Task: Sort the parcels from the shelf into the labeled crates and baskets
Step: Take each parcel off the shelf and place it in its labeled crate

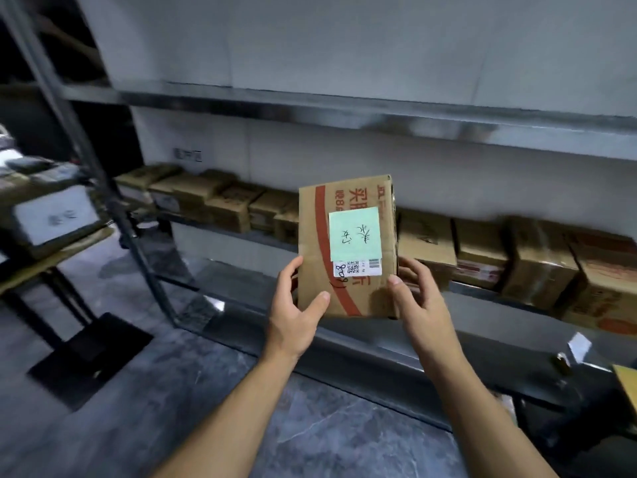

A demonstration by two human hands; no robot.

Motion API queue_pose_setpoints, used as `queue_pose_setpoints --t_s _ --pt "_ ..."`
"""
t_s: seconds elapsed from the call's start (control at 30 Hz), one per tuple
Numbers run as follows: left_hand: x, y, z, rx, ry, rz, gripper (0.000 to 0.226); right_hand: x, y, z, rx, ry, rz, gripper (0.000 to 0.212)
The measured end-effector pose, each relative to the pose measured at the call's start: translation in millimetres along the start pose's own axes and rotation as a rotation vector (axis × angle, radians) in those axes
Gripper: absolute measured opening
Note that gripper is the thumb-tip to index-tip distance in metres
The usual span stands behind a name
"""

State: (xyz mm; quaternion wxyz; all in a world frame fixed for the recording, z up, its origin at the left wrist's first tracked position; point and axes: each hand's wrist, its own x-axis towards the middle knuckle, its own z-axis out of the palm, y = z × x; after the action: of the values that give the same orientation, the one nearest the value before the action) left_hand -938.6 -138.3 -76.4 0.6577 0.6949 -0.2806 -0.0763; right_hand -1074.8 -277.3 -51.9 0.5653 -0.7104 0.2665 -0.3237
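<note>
my left hand (293, 307) and right hand (418, 298) clamp the cardboard parcel (348, 246) mid-frame by its lower edges; it seems stiff and light.

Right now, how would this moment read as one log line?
step: sorting | left hand: holds parcel | right hand: holds parcel | parcel: upright, green note facing camera | shelf: more boxes in a row

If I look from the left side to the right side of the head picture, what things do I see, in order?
White box with writing → dark shelf post → left hand → parcel with the green note → right hand → brown parcels on the shelf.
</note>
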Motion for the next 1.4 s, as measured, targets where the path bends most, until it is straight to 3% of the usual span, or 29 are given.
queue_pose_setpoints --t_s 0.07,0.13,0.43,0.6,0.8,1.07,1.23,1.4 --pt "1 -5 -30 0.031 0.058 0.032 0.067 2 -7 36 -0.006 -0.022 -0.023 0.067" --pt "2 -7 -63 0.097 0.118 0.07 0.068 3 -15 74 -0.02 -0.031 -0.056 0.072" --pt "22 -17 -259 0.361 0.354 0.117 0.063 -3 -44 283 0.017 -0.172 -0.153 0.048" --pt "34 -23 -379 0.435 0.372 0.069 0.055 -9 -64 398 0.097 -0.242 -0.11 0.047" --pt "47 -18 -493 0.74 0.437 0.046 0.054 -5 -82 500 0.072 -0.337 -0.064 0.053" --pt "72 -38 -601 1.291 0.531 -0.019 0.059 30 -79 608 0.048 -0.414 -0.06 0.043" --pt "111 -57 -659 1.45 0.53 -0.106 0.063 76 -84 685 0.095 -0.478 -0.056 0.044" --pt "192 -70 -705 1.512 0.543 -0.108 0.063 149 -100 762 0.098 -0.483 -0.083 0.064"
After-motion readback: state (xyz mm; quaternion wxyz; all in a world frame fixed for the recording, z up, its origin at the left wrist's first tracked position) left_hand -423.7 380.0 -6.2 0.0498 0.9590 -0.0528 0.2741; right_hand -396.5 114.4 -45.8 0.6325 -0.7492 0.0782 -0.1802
